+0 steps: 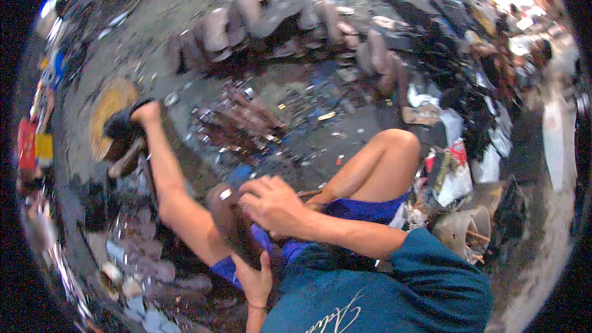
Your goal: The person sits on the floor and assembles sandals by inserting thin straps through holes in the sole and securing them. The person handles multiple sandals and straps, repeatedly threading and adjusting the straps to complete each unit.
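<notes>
A dark brown shoe-shaped piece (233, 216) with a small white patch near its top stands over my lap, blurred by motion. My left hand (256, 279) grips its lower end, with the thumb up along its side. The curled fingers of my right hand (274, 205) are closed at its upper right edge. Whether that hand also holds something small is hidden. Beyond my hands a bundle of brown strap-like pieces (237, 117) with shiny ends lies on the ground.
Rows of brown shoe-shaped pieces (216, 29) curve across the far ground, and more (148, 240) lie at the left. A round wooden block (111, 111) is by my left foot. Small scraps (327, 116) litter the middle. Plastic bags (453, 176) and an open sack (465, 228) sit at the right.
</notes>
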{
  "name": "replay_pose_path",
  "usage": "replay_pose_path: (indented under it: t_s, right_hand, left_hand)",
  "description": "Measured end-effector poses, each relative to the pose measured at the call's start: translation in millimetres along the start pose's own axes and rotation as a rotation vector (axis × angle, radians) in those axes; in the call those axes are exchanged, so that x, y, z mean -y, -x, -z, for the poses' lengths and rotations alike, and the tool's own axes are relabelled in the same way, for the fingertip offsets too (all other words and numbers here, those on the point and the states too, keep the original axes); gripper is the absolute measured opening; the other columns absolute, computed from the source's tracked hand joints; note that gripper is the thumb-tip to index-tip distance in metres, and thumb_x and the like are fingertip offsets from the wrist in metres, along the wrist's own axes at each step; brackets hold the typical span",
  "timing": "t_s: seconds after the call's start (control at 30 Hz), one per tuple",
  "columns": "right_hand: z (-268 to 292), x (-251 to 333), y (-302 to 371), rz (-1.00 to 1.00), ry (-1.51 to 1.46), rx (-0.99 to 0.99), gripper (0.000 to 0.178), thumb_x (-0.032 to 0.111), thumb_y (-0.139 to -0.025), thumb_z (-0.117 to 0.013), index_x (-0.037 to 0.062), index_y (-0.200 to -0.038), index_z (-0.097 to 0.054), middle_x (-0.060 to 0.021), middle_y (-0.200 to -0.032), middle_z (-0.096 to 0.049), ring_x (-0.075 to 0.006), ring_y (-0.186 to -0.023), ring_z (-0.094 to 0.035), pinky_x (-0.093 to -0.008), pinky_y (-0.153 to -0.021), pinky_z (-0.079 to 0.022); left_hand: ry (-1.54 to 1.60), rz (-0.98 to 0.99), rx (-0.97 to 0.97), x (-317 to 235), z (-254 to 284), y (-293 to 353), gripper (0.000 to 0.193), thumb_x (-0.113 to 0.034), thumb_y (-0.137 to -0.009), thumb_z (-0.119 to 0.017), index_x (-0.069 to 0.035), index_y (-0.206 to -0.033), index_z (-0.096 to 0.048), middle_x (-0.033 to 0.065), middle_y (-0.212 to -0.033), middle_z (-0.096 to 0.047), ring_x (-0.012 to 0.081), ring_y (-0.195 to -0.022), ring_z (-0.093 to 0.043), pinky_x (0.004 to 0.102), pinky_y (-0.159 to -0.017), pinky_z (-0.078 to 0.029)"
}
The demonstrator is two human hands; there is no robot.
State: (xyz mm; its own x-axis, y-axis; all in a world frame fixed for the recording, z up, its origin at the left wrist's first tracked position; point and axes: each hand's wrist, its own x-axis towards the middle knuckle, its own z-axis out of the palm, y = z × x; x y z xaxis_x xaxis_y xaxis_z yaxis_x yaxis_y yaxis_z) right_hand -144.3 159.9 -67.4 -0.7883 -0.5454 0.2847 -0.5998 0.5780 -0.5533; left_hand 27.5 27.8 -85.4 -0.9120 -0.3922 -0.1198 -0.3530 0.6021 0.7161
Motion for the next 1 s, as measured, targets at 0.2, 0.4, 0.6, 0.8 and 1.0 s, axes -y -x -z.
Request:
replay_pose_path:
  t_s: [0.2,0.4,0.6,0.8,1.0]
  right_hand:
    - [-7.9,5.5,-12.2,-0.206,-0.255,-0.135,0.014,0.008,-0.087,-0.070,0.0045,-0.101,-0.068,-0.0120,-0.094,-0.067,-0.0290,-0.080,-0.066,-0.0379,-0.069,-0.054]
    - [3.7,14.9,13.9,-0.366,-0.548,0.124,0.016,0.011,-0.091,-0.072,-0.0013,-0.100,-0.069,-0.0111,-0.085,-0.071,-0.0141,-0.074,-0.068,-0.0312,-0.061,-0.054]
    - [29.0,29.4,-9.9,-0.585,-0.995,0.166,0.012,0.008,-0.094,-0.069,-0.0009,-0.100,-0.065,-0.0072,-0.078,-0.069,-0.0116,-0.073,-0.068,-0.0259,-0.063,-0.055]
    - [30.6,36.9,-13.1,-0.332,-0.568,0.030,0.020,0.014,-0.086,-0.076,0.0013,-0.098,-0.067,-0.0141,-0.090,-0.073,-0.0242,-0.078,-0.073,-0.0338,-0.067,-0.057]
    - [10.5,30.5,0.9,-0.052,-0.465,-0.062,0.017,0.010,-0.080,-0.078,0.0031,-0.089,-0.065,-0.0131,-0.082,-0.067,-0.0321,-0.073,-0.067,-0.0395,-0.064,-0.054]
  left_hand:
    - [0.712,0.257,-0.056,-33.1,25.2,-55.8,0.047,-0.011,-0.092,-0.063,0.006,-0.133,-0.047,0.0157,-0.111,-0.064,0.0286,-0.100,-0.063,0.0366,-0.093,-0.049]
    - [0.935,0.200,-0.178,-48.5,35.3,-79.2,0.066,-0.006,-0.086,-0.058,-0.002,-0.149,-0.038,0.0066,-0.128,-0.057,0.0166,-0.106,-0.056,0.0299,-0.095,-0.045]
    - [0.898,0.066,-0.098,-45.6,19.9,-72.0,0.041,-0.005,-0.091,-0.055,0.003,-0.130,-0.048,0.0093,-0.117,-0.059,0.0168,-0.103,-0.057,0.0307,-0.094,-0.046]
    - [0.892,0.083,-0.106,-56.8,18.8,-65.9,0.042,-0.006,-0.092,-0.056,0.003,-0.131,-0.043,0.0097,-0.111,-0.061,0.0169,-0.098,-0.059,0.0310,-0.090,-0.048]
    - [0.803,0.027,-0.157,-59.1,17.4,-65.9,0.040,-0.005,-0.093,-0.057,0.004,-0.130,-0.044,0.0106,-0.112,-0.062,0.0169,-0.097,-0.061,0.0308,-0.090,-0.049]
